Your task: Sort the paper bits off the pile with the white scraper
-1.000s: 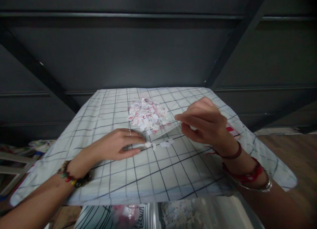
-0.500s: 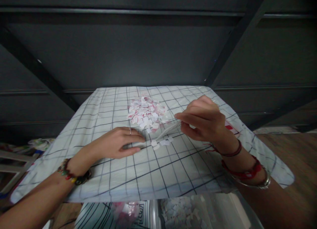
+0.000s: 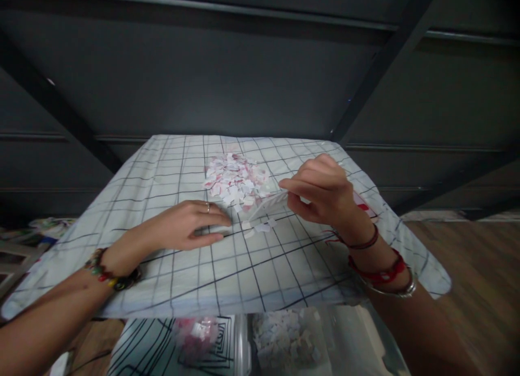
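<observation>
My left hand rests on the checked tablecloth with its fingers stretched out and holds nothing. My right hand is raised a little above the cloth, thumb and fingers pinched on a thin, whitish, translucent flat piece. That piece slants down to the left, and its exact kind is unclear. Beneath its lower end lie a few loose white paper scraps, just right of my left fingertips. Beyond both hands is a heap of white and pink torn paper scraps.
The checked cloth covers the table, which meets a dark panelled wall. A red-and-white flat item lies partly behind my right wrist. Below the near edge are a clear bin with paper scraps and a pink bundle.
The whole view has shifted slightly. In my right hand the translucent piece has turned, showing more of its flat, ribbed-looking face. My left hand stays in the same pose on the cloth.
</observation>
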{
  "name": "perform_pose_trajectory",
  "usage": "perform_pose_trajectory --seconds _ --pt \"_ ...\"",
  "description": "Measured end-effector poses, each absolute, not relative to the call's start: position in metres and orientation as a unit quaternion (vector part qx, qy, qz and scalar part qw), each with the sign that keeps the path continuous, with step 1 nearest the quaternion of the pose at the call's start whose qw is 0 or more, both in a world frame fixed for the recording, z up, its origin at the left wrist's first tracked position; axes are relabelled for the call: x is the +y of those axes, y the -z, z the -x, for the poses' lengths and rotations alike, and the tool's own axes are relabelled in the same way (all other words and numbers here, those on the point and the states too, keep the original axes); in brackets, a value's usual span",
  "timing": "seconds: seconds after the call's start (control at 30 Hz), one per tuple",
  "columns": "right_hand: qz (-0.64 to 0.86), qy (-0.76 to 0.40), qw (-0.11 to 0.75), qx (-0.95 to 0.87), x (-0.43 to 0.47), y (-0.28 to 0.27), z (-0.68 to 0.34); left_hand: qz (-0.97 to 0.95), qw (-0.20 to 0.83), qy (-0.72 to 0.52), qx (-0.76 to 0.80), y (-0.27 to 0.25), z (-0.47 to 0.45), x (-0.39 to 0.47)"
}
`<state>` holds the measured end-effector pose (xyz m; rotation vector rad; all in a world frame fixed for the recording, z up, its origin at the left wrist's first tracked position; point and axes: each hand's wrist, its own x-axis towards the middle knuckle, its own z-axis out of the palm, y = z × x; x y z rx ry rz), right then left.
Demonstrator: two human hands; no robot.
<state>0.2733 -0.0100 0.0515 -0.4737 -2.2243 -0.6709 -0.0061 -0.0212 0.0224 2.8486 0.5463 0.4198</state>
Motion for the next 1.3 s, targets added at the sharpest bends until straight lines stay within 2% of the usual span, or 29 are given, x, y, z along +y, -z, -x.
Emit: perform_pose_trajectory --seconds 0.23,0.7,0.93,1.13,1.3 --pt "0.179 0.248 0.417 -0.856 -0.011 -0.054 -0.276 -0.965 0.114 -0.131 0.194 -0.021 0.006 -0.022" --pt "0.184 0.224 0.386 -0.876 -0.009 -0.052 -0.272 -0.972 0.096 -0.094 0.194 -0.018 -0.001 -0.026" --pt "0.196 0.223 0.407 -0.864 -0.009 -0.055 -0.280 -0.969 0.110 -0.092 0.201 -0.018 0.001 -0.025" --pt "0.197 0.212 0.381 -0.878 -0.008 -0.055 -0.279 -0.975 0.067 -0.082 0.197 -0.013 -0.004 -0.025" --pt "0.210 0.208 0.402 -0.867 -0.009 -0.060 -0.286 -0.976 0.061 -0.080 0.195 -0.013 -0.003 -0.024"
